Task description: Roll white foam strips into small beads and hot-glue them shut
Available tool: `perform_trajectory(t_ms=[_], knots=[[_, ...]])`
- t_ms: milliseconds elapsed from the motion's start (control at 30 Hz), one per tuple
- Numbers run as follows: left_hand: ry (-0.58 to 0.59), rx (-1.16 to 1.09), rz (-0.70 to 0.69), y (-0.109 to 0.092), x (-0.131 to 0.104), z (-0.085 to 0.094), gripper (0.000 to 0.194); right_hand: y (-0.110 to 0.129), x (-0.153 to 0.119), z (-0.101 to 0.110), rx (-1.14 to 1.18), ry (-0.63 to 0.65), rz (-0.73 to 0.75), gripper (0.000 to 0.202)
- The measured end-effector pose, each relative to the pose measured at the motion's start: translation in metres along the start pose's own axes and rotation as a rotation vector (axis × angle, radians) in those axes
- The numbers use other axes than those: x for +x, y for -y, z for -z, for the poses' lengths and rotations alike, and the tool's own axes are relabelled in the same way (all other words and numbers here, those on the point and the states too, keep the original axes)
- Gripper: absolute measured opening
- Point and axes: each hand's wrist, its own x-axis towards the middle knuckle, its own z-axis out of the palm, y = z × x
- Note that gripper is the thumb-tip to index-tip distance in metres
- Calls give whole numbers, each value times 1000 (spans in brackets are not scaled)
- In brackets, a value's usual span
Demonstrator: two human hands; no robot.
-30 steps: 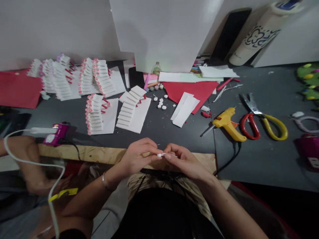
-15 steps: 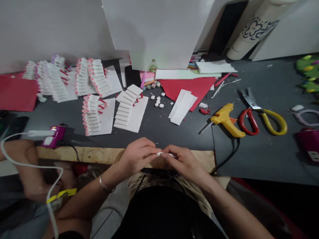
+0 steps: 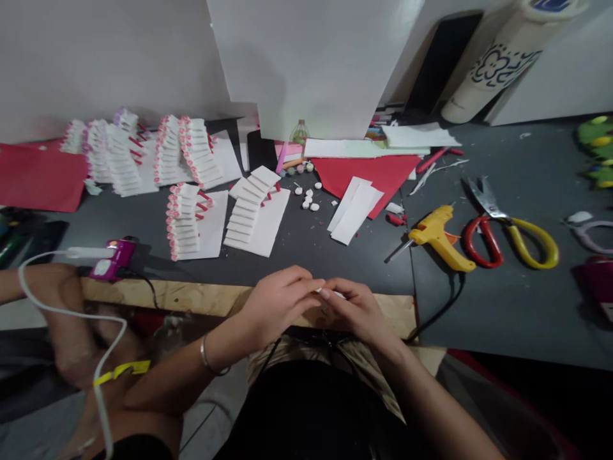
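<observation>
Above the front edge of the table, my left hand [image 3: 282,301] and my right hand [image 3: 358,309] meet at the fingertips. Both are closed in a pinch on a small white roll [image 3: 340,295], which looks like a rolled strip. Fingers cover most of it. Beyond my hands lie two white paper strips [image 3: 355,211], overlapping on a red sheet [image 3: 400,167]. Several small white rolled pieces [image 3: 309,198] are scattered to their left. A white card [image 3: 269,223] carries a fanned row of white folded pieces [image 3: 241,220] with red bits beside them.
More fanned white pieces with pink ends [image 3: 182,223] fill the left side. On the right lie a yellow glue gun [image 3: 438,236] and scissors [image 3: 498,220] with red and yellow handles. A bottle [image 3: 493,70] stands behind. Another person's arm [image 3: 71,319] is at left, near a purple adapter [image 3: 113,259].
Both hands have shifted slightly to the right in the picture, and the view has moved a little. My fingertips are closer together, covering more of the white roll.
</observation>
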Motion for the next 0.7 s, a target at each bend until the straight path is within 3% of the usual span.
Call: perform_trajectory(t_ms=[167,267,367,500,700], knots=[[-134,-604,293,4,-2,-12,17,-9,4,-4,241,93,-136,43],[-196,-680,363,4,-6,-18,17,-15,6,-9,299,107,-159,44],[-227,-549,309,6,-9,-16,12,-9,9,-10,253,110,-171,45],[-211,-291,127,10,-11,-6,14,5,11,-4,113,123,-152,44],[-81,196,-127,9,-10,4,25,6,6,-2,-18,120,-203,41]])
